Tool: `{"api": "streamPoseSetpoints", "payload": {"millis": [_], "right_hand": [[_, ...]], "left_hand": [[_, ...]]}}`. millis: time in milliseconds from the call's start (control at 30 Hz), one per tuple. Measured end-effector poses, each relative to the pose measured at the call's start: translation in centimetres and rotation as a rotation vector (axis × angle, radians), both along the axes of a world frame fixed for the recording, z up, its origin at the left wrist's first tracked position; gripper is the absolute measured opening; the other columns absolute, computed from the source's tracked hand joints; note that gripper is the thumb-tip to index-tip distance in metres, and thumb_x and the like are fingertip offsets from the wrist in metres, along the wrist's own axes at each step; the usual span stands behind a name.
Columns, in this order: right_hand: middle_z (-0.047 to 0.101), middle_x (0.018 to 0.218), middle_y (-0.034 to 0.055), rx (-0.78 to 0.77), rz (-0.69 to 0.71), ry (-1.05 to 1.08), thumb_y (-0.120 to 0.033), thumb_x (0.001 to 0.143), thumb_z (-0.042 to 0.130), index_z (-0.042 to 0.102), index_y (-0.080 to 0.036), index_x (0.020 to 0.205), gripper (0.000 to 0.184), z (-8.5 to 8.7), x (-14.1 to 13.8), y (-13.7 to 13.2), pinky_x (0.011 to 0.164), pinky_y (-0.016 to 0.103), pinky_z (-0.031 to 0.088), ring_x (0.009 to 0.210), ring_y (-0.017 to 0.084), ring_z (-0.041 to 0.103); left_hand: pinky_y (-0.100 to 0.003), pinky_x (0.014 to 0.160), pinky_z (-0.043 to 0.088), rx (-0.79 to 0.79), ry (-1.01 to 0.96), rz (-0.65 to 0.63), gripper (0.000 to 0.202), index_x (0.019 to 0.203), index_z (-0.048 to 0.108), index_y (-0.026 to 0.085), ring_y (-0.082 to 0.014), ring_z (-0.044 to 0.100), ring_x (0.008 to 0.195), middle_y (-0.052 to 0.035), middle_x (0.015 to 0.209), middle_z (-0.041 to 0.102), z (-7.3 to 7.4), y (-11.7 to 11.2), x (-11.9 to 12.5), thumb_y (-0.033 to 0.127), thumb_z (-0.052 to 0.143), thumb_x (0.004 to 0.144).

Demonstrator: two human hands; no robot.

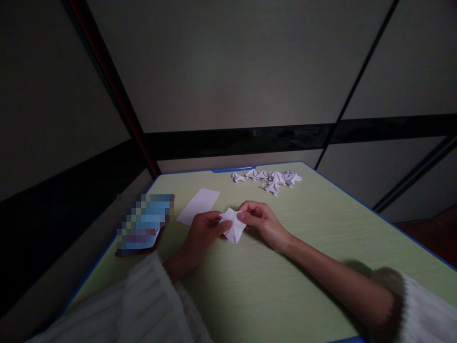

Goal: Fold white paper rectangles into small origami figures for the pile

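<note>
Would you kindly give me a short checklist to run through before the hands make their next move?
1. Left hand grips the folded paper: ok, at its left side.
2. Right hand grips it too: ok, at its right side.
3. Creases on the paper's underside are sharp: cannot tell, that side is hidden.
4. Paper figures are clear of both hands: ok, grouped toward the table's far edge.
5. Flat white sheet is free of the left hand: cannot tell, they overlap in view.
</note>
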State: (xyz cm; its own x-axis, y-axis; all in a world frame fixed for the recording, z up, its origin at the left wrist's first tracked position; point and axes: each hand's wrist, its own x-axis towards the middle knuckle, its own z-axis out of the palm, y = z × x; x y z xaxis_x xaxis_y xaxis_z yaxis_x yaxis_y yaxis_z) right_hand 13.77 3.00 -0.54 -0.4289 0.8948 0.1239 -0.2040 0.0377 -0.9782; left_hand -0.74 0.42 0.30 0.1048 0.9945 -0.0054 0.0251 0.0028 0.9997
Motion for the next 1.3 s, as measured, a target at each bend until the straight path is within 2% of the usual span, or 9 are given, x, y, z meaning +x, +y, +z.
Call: {"api": "streamPoseSetpoints", "payload": {"millis": [200,333,433,633,833,933,1067,1200,1300], "right_hand": [[0.046,0.049,-0.0039,-0.024,0.037,0.016,-0.030,0.064,0.059,0.049,-0.012,0.060,0.021,-0.03,0.04,-0.08,0.045,0.020,0.027,0.044,0.005,0.040],[0.051,0.057,-0.0046,-0.020,0.074,0.048,-0.022,0.055,0.067,0.043,-0.015,0.068,0.028,0.25,-0.29,-0.40,0.048,0.019,0.033,0.049,0.005,0.046],[0.051,0.059,-0.0062,0.021,0.021,0.070,-0.012,0.049,0.069,0.039,-0.017,0.072,0.039,0.16,-0.45,-0.40,0.049,0.018,0.036,0.050,0.005,0.049],[0.050,0.060,-0.0045,0.095,0.013,0.041,-0.014,0.056,0.065,0.043,-0.015,0.074,0.029,-0.11,-0.18,-0.10,0.049,0.019,0.036,0.051,0.006,0.048],[0.050,0.062,-0.0035,0.106,0.080,0.037,-0.012,0.058,0.062,0.043,-0.015,0.081,0.030,0.17,-0.24,-0.41,0.051,0.021,0.037,0.054,0.008,0.051],[0.051,0.069,-0.0023,0.137,0.043,0.046,-0.008,0.056,0.061,0.044,-0.016,0.085,0.034,0.34,-0.10,-0.39,0.052,0.021,0.037,0.056,0.007,0.049],[0.051,0.080,0.0002,0.142,-0.017,0.030,-0.007,0.057,0.058,0.048,-0.015,0.080,0.026,0.59,0.35,-0.20,0.052,0.019,0.035,0.059,0.006,0.047],[0.050,0.063,-0.0030,0.127,-0.049,0.015,-0.011,0.061,0.057,0.049,-0.015,0.078,0.020,0.82,0.42,-0.31,0.049,0.019,0.032,0.055,0.006,0.045],[0.050,0.059,-0.0037,0.113,-0.035,-0.006,-0.013,0.060,0.060,0.048,-0.016,0.079,0.023,0.75,0.11,-0.53,0.047,0.018,0.032,0.053,0.006,0.046]], "left_hand": [[-0.021,0.048,0.039,-0.032,0.000,-0.109,0.013,0.052,0.058,0.012,-0.0103,0.052,0.046,0.0030,0.047,0.057,-0.25,-0.16,-0.07,0.022,0.061,0.059],[-0.020,0.048,0.039,-0.010,-0.037,-0.002,0.013,0.052,0.055,0.013,-0.0103,0.052,0.046,0.0044,0.045,0.055,-0.36,0.05,-0.21,0.022,0.061,0.059],[-0.019,0.047,0.039,-0.001,-0.087,0.042,0.011,0.055,0.055,0.014,-0.0090,0.052,0.045,0.0053,0.048,0.056,-0.36,0.14,-0.24,0.021,0.060,0.061],[-0.019,0.046,0.038,-0.028,-0.080,0.017,0.009,0.065,0.061,0.012,-0.0101,0.055,0.048,0.0015,0.053,0.062,-0.02,0.08,-0.11,0.021,0.060,0.062],[-0.018,0.045,0.036,-0.024,-0.071,0.041,0.010,0.058,0.061,0.012,-0.0096,0.052,0.046,0.0020,0.045,0.059,-0.19,0.15,-0.01,0.022,0.060,0.062],[-0.018,0.046,0.035,-0.021,-0.133,0.048,0.012,0.059,0.061,0.013,-0.0083,0.050,0.046,0.0022,0.047,0.059,-0.53,0.25,-0.17,0.024,0.058,0.065],[-0.018,0.047,0.037,-0.033,-0.212,0.110,0.009,0.059,0.060,0.014,-0.0086,0.051,0.047,0.0034,0.049,0.058,-0.73,0.46,-0.36,0.022,0.059,0.064],[-0.019,0.047,0.037,-0.021,-0.207,0.146,0.011,0.061,0.061,0.013,-0.0090,0.051,0.047,0.0026,0.051,0.058,-0.71,0.50,-0.44,0.024,0.060,0.063],[-0.018,0.046,0.036,-0.002,-0.169,0.142,0.012,0.064,0.062,0.013,-0.0086,0.050,0.048,0.0013,0.052,0.060,-0.63,0.39,-0.44,0.024,0.059,0.064]]}}
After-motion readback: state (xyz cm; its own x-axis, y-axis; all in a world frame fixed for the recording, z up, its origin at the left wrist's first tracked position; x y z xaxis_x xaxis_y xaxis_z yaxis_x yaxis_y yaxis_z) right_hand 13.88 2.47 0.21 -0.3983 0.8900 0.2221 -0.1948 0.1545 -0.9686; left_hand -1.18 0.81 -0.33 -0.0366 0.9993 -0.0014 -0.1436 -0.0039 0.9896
